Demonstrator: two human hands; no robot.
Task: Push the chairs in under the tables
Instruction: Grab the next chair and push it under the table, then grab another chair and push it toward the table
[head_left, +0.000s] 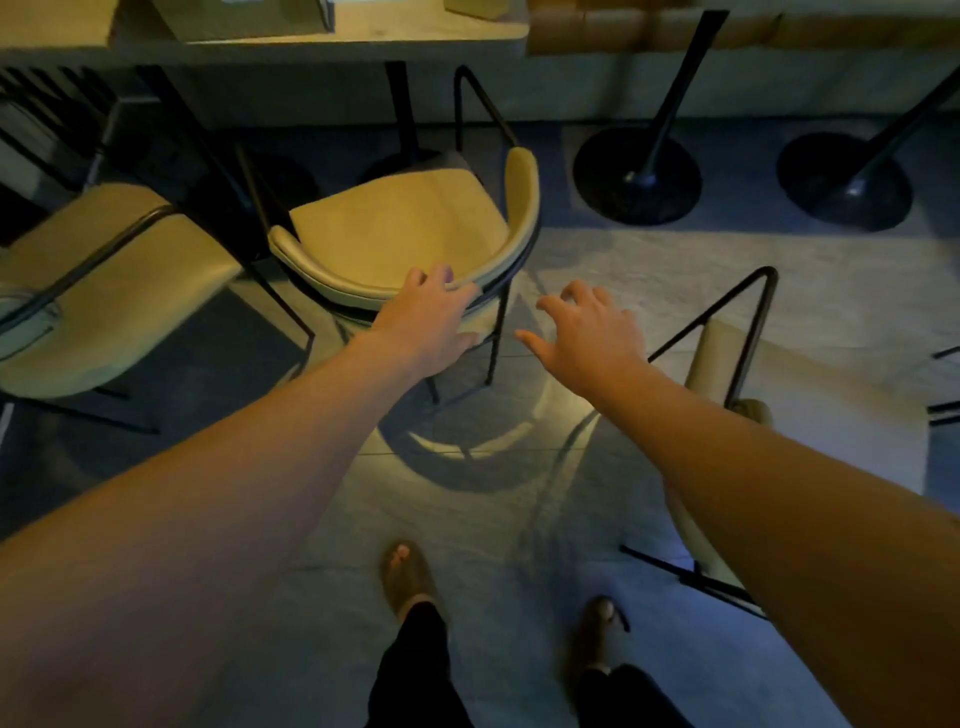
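- Centre chair (400, 234): mustard-yellow padded seat, curved low backrest, thin black metal legs; upright in the upper middle of the frame, seat front tucked partly beneath the desk (311, 39).
- Left chair (104, 291): same yellow padding and black frame, at the left edge, angled.
- Right chair (779, 374): pale seat, black frame, at the right, well apart from the desk.

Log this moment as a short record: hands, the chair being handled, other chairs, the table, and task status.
left hand: resting on the curved backrest of the middle chair, fingers over its top edge
right hand: open, spread in the air beside that chair, touching nothing
middle chair: seat mostly out from under the table, turned at an angle
left chair: also out from the table
right chair: beneath the right forearm, pulled out
status: middle chair not yet pushed in
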